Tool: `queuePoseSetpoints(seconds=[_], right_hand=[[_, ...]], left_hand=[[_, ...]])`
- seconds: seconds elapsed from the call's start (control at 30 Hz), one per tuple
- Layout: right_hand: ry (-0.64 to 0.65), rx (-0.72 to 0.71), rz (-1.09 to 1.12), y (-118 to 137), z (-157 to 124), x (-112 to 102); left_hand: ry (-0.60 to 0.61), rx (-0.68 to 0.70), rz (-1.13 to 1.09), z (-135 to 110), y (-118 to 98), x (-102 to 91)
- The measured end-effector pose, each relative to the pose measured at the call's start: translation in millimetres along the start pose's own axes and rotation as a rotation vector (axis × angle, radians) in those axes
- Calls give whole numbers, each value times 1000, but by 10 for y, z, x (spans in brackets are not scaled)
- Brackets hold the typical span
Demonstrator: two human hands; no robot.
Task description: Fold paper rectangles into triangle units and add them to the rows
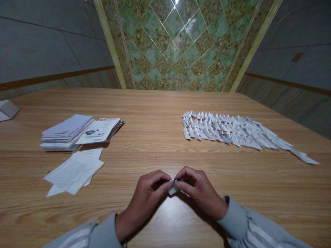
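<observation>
Between my two hands, low over the near middle of the table, is a small piece of folded white paper (172, 189). My left hand (152, 187) pinches its left side between thumb and fingers. On the right side, my right hand (198, 184) grips it the same way, its fingertips close to the left ones. A dark line shows on the paper near the right thumb. Most of the paper's shape is hidden by the fingers. Folded paper pieces (219, 128) with pointed tips stand in several rows at the right of the table.
On the left lie a stack of papers (66, 129), an open printed booklet or pages (99, 131) against it, and loose torn sheets (74, 170) in front. A white box-like object (7, 109) sits at the far left edge. The wooden table (150, 113) ends before a tiled wall (178, 44).
</observation>
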State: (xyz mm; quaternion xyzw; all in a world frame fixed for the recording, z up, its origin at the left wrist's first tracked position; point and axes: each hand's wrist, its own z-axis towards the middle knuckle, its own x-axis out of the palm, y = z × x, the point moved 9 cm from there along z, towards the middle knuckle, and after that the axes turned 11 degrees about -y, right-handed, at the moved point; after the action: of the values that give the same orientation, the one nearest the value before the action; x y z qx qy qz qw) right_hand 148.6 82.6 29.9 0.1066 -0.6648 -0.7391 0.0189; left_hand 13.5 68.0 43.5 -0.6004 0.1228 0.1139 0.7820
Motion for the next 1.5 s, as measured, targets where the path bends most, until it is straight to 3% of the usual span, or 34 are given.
queuePoseSetpoints(seconds=[0.1, 0.43, 0.77, 0.9, 1.17, 1.5], right_hand=[[-27, 43, 35, -43, 1, -7], [-34, -50, -10, 58, -10, 0], [-71, -100, 45, 156, -54, 2], [-77, -109, 0, 177, -41, -11], [-117, -273, -230, 302, -32, -53], [-265, -187, -88, 213, -17, -223]], left_hand=[[0, 5, -24, 3, -9, 1], [-31, -103, -142, -6, 47, 3], [-84, -73, -249, -40, -3, -18], [-78, -114, -308, -47, 28, 5], [-78, -115, -258, -34, 51, 7], [-348, -380, -559, -18, 347, -126]])
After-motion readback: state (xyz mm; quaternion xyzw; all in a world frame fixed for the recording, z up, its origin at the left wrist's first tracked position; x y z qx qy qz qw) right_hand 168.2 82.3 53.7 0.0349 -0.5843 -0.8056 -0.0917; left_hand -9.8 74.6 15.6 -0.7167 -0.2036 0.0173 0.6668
